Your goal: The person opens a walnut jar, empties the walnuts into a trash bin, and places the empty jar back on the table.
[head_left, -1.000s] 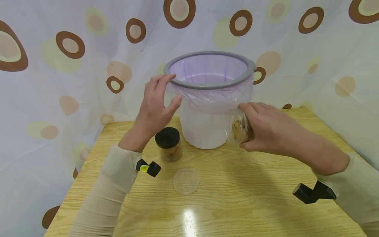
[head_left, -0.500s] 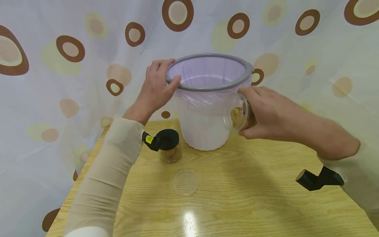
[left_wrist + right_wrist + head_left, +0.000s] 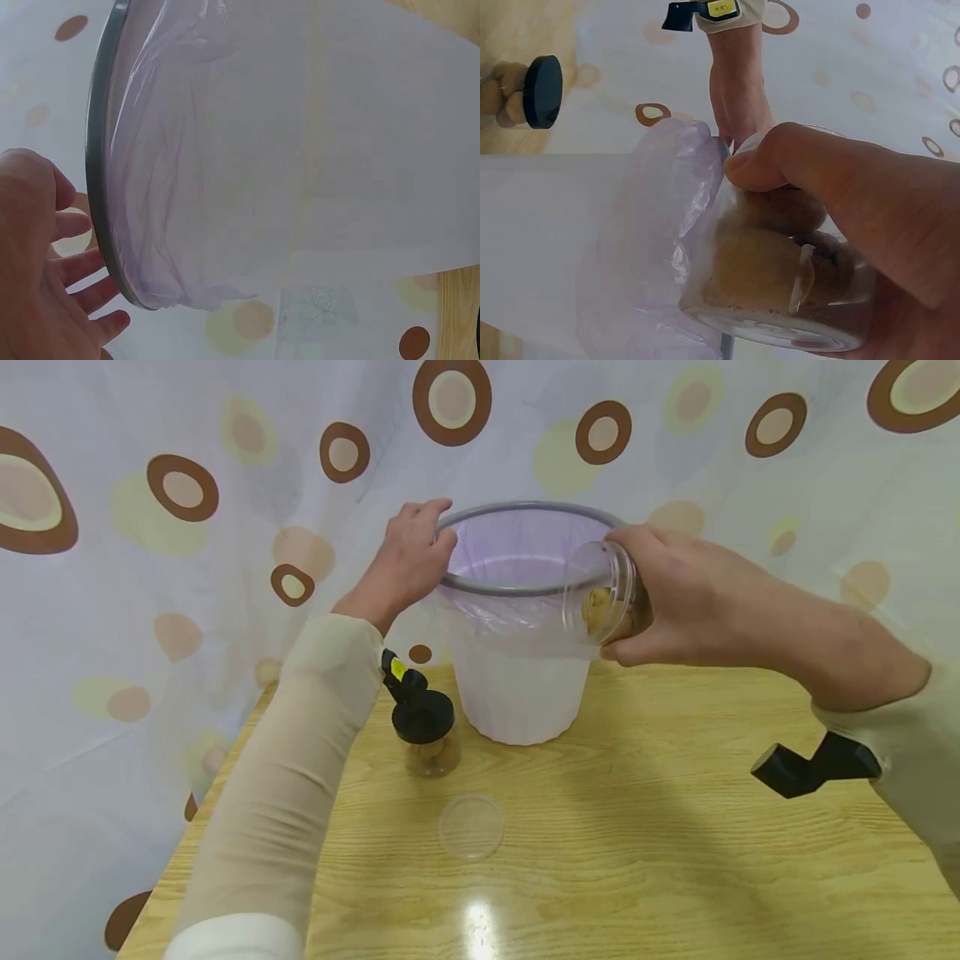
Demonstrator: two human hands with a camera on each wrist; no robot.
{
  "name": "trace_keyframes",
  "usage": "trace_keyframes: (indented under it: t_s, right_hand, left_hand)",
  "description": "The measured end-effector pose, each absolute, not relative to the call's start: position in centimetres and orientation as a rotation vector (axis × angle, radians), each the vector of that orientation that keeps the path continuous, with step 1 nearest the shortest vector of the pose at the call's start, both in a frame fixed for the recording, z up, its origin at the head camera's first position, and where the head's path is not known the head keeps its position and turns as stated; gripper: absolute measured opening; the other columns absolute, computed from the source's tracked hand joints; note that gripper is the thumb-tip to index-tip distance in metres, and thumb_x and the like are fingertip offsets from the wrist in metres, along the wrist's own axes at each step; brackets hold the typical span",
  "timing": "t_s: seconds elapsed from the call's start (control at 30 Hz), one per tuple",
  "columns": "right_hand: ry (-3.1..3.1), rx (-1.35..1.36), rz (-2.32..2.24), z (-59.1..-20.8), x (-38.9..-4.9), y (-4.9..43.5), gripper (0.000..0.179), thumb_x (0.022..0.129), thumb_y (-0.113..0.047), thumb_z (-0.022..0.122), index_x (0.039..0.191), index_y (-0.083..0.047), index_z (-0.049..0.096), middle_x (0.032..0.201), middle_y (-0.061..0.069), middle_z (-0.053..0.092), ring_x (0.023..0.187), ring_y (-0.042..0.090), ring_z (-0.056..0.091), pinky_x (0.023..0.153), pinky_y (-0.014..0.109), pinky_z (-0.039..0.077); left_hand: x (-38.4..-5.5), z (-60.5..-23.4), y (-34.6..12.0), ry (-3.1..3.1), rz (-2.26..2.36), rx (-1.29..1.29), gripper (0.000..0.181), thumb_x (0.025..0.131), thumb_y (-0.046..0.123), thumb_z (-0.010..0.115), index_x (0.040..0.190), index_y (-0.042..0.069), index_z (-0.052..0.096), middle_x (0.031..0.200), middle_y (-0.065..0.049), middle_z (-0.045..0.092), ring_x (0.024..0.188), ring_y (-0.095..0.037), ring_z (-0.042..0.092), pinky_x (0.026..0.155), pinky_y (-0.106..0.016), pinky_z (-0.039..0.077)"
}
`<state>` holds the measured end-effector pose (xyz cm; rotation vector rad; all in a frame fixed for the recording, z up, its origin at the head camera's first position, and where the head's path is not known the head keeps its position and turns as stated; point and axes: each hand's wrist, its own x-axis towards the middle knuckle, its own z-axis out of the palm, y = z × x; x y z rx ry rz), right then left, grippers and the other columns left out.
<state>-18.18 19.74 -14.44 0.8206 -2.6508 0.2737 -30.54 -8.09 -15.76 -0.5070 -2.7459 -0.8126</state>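
A clear plastic jar (image 3: 598,606) lies tilted on its side in my right hand (image 3: 682,597), mouth toward the left, at the right rim of a white bin (image 3: 521,689). Inside the jar (image 3: 757,274) are brown roundish lumps whose kind I cannot tell. The bin has a grey rim ring (image 3: 517,587) over a thin purple bag (image 3: 161,187). My left hand (image 3: 408,552) is at the rim's left side. In the left wrist view its loosely bent fingers (image 3: 86,262) reach the ring, and the fingertips look partly hidden behind it.
Left of the bin's foot stands a second clear jar with a black lid (image 3: 423,717), holding similar brown lumps. A clear round disc (image 3: 471,827) lies flat on the wooden table (image 3: 615,852). Behind hangs a patterned curtain (image 3: 292,410).
My right hand has raised the jar from beside the bin's wall up to its rim. My left hand has moved up and slightly right along the rim's left side.
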Motion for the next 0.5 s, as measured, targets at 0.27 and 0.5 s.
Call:
trace_keyframes:
  t_s: [0.27, 0.5]
  right_hand:
    - [-2.695, 0.781, 0.267, -12.0, -20.2, 19.8, 0.090, 0.068, -0.028, 0.087, 0.138, 0.002, 0.040, 0.118, 0.020, 0.056, 0.099, 0.035, 0.058, 0.083, 0.050, 0.049]
    - [-2.703, 0.774, 0.213, -10.2, -22.5, 19.3, 0.097, 0.074, -0.034, 0.084, 0.146, 0.004, 0.032, 0.123, 0.022, 0.052, 0.105, 0.038, 0.054, 0.090, 0.055, 0.048]
  left_hand:
    - [-31.4, -14.9, -7.8, -2.883, -0.669, -0.506, 0.057, 0.105, 0.029, 0.023, 0.159, 0.012, 0.020, 0.163, -0.013, 0.022, 0.150, -0.032, 0.021, 0.124, -0.041, 0.019]
    - [-31.9, -14.5, -7.2, -2.987, -0.499, -0.527, 0.053, 0.104, 0.028, 0.019, 0.149, 0.004, 0.035, 0.159, -0.017, 0.030, 0.146, -0.036, 0.026, 0.123, -0.042, 0.019]
